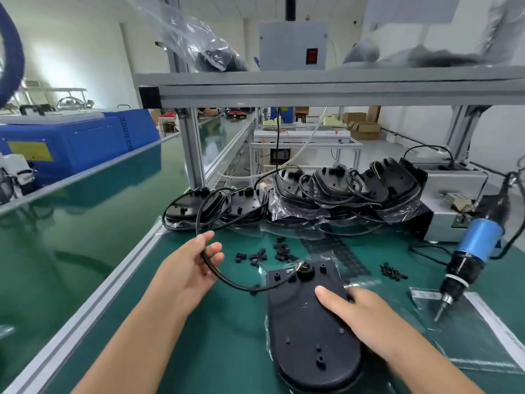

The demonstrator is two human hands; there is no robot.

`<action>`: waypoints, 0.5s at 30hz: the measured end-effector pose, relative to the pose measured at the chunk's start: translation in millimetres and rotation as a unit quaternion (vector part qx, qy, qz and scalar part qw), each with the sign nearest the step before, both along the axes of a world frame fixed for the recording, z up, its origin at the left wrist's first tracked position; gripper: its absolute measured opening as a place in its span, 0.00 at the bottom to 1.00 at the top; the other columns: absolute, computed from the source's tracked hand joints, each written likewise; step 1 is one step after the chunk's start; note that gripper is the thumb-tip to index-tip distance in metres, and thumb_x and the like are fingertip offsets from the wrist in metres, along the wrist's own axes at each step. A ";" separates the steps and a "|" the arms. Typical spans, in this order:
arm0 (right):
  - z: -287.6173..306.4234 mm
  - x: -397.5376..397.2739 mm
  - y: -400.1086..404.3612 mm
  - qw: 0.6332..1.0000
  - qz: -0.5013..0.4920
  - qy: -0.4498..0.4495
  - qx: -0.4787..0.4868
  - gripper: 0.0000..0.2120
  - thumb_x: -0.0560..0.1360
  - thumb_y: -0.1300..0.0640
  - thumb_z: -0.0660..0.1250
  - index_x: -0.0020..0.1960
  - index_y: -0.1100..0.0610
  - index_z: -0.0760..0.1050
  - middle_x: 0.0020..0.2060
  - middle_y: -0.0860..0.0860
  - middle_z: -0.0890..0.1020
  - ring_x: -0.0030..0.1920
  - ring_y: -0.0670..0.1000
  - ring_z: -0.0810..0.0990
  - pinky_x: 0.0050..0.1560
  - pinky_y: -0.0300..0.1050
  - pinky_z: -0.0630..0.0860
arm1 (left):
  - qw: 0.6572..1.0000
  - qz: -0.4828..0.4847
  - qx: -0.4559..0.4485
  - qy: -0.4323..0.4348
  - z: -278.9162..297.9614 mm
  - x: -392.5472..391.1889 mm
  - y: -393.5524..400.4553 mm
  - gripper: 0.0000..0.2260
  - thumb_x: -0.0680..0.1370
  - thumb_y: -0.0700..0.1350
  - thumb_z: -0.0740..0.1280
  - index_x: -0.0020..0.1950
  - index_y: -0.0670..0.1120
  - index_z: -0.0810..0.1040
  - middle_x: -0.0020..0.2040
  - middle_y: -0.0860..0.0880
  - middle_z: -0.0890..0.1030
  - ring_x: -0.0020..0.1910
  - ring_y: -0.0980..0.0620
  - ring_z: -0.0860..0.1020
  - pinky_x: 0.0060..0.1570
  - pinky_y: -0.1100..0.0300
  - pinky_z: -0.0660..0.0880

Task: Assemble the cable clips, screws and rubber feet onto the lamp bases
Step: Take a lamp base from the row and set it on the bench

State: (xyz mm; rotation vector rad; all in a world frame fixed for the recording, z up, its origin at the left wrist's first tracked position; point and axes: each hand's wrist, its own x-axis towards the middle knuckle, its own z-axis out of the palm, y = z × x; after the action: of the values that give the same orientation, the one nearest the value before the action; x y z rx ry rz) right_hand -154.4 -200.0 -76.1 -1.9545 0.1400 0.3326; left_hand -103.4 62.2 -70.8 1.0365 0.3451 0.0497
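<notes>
While the right hand (366,314) lies across the right edge of the lamp base (309,325), thumb flat on top and fingers wrapped round its side, gripping it, the left hand (187,268) lifts the base's black cable (227,280) in a pinch between thumb and curled fingers, just left of the base. One base on the go, then, lying underside up on the green bench (216,336) near its front edge, on a clear plastic bag (468,336) that spreads out to the right. The cable runs from a round socket at the far end of the base, sags to the left and loops up through the left hand.

Further back, a scatter of small black cable clips (267,254) sits mid-bench; I make it roughly ten, though they overlap and blur, so no exact count. To the right of them, a little heap of black screws (393,273), too small and bunched to number. Between the two lies a dark sheet of rubber feet (341,254), partly under plastic, with the count unclear.

Along the back edge waits the row of lamp bases (298,194) with coiled leads: about five, some flat at the left, some leaning in bags at the right. At the right edge one electric screwdriver (466,257) with a blue body hangs tip down over the bag, and behind it stands one grey metal box (451,194). To the left of the bench runs a green conveyor belt (71,223)
</notes>
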 end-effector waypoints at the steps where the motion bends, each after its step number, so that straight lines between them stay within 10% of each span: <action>1: 1.8 1.0 -1.5 0.999 0.003 -0.008 -0.045 0.19 0.73 0.35 0.65 0.46 0.50 0.81 0.38 0.44 0.86 0.40 0.46 0.85 0.47 0.46 0.81 | 1.000 -0.010 0.002 -0.023 1.9 -0.7 -0.4 0.09 0.82 0.46 0.60 0.52 0.47 0.79 0.29 0.52 0.81 0.26 0.57 0.79 0.28 0.65 0.73; 6: 4.0 5.7 -11.8 0.924 0.018 -0.118 -0.362 0.27 0.70 0.27 0.57 0.38 0.49 0.76 0.33 0.43 0.79 0.35 0.40 0.77 0.32 0.36 0.68 | 0.993 -0.068 0.020 -0.090 12.5 -6.2 -10.6 0.09 0.81 0.46 0.61 0.55 0.46 0.79 0.30 0.51 0.78 0.27 0.56 0.76 0.21 0.66 0.69; 11: 6.9 3.1 -9.8 0.924 0.051 -0.108 -0.364 0.28 0.69 0.24 0.53 0.56 0.44 0.69 0.40 0.38 0.73 0.40 0.39 0.73 0.36 0.33 0.67 | 0.988 -0.098 0.075 -0.094 16.8 -3.1 -21.3 0.08 0.81 0.46 0.61 0.55 0.46 0.79 0.33 0.49 0.81 0.29 0.54 0.79 0.21 0.66 0.68; 15: 17.4 -2.9 -14.8 0.907 0.077 -0.087 -0.404 0.27 0.70 0.25 0.55 0.50 0.45 0.74 0.42 0.40 0.78 0.44 0.40 0.77 0.47 0.39 0.76 | 0.985 -0.125 0.074 -0.088 9.9 -1.3 -19.2 0.08 0.77 0.49 0.66 0.53 0.48 0.80 0.34 0.48 0.81 0.30 0.53 0.80 0.21 0.65 0.69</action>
State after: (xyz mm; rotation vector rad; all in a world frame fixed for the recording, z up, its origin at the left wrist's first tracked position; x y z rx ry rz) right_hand -157.3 -214.7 -58.7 -2.8201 -0.0016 0.2091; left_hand -104.6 43.0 -60.9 1.2058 0.0488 -0.0587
